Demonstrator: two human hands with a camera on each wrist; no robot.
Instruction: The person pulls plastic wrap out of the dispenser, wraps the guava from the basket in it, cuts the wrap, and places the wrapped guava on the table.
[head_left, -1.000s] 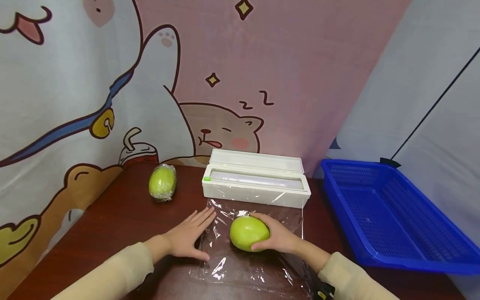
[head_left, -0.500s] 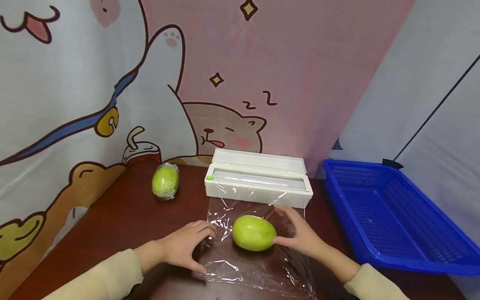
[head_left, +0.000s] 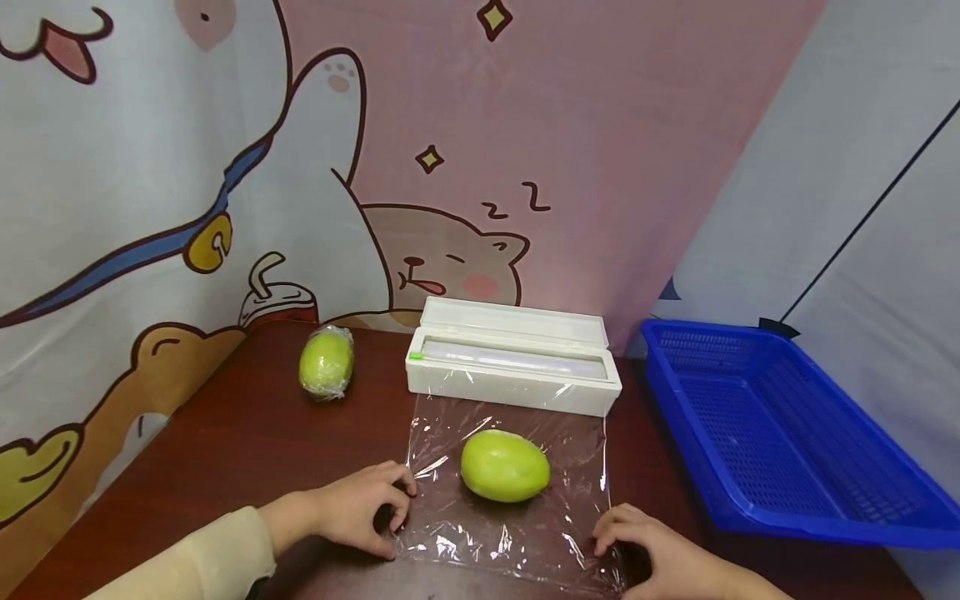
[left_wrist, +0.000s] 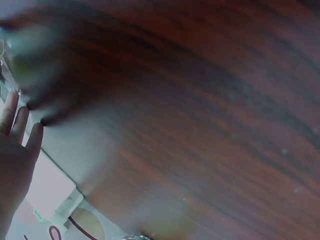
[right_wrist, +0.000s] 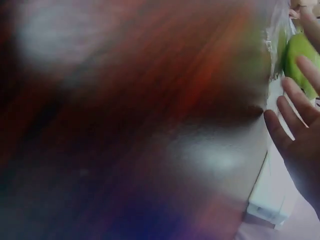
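Note:
A smooth green oval fruit (head_left: 505,467) lies on its side on a sheet of clear plastic wrap (head_left: 510,537). The sheet runs out flat over the table from a white wrap dispenser (head_left: 513,395), its lid raised. At the sheet's left edge, near the front corner, is my left hand (head_left: 358,510), fingers bent and thumb apart from them. My right hand (head_left: 663,557) is at the front right corner, with a gap between thumb and fingers. Both wrist views show the fingers spread. The fruit (right_wrist: 299,62) also appears beyond the right hand's fingers in the right wrist view.
A second green fruit (head_left: 327,364), wrapped in plastic, stands at the back left of the dark wooden table (head_left: 240,433). On the right is a blue plastic basket (head_left: 723,492). A cartoon-printed cloth (head_left: 600,150) hangs behind the table.
My right hand has let go of the fruit and moved toward me to the sheet's front right corner. My left hand's fingers have drawn back along the left edge and bent.

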